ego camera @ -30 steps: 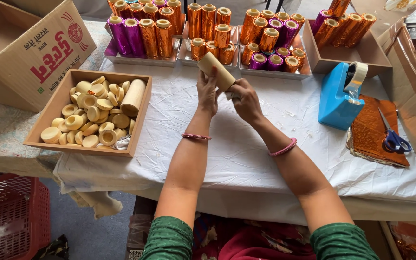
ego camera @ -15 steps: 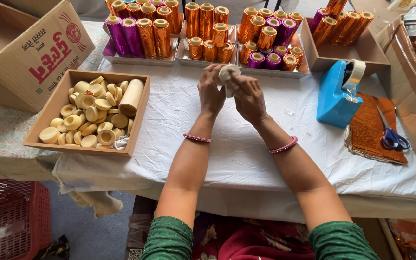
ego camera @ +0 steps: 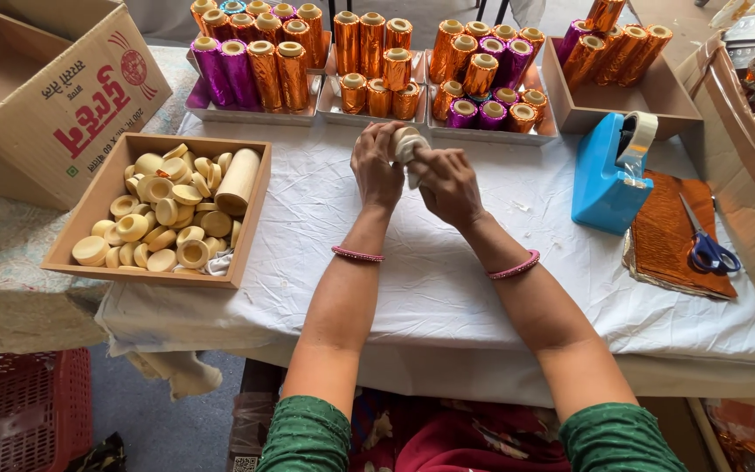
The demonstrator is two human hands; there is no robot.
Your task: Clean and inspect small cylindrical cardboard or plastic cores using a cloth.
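Both of my hands are closed around one cream-coloured cylinder (ego camera: 410,147) above the white tablecloth (ego camera: 447,271). My left hand (ego camera: 376,164) wraps its left side and my right hand (ego camera: 447,182) covers its right side and lower end. Only the top end of the cylinder shows between the fingers. Just beyond my hands stand metal trays (ego camera: 220,107) packed with upright cylinders wrapped in orange and purple foil (ego camera: 374,54).
A shallow cardboard tray (ego camera: 87,210) of bare cream discs and one long roll sits at left, a big open carton (ego camera: 72,105) behind it. A blue tape dispenser (ego camera: 606,179), orange foil sheets (ego camera: 673,240) and blue-handled scissors (ego camera: 708,249) lie at right. A red crate (ego camera: 24,411) stands on the floor.
The cylinder was held up tilted with most of its length showing. Both hands have since lowered it slightly and closed over it, so only its top end shows.
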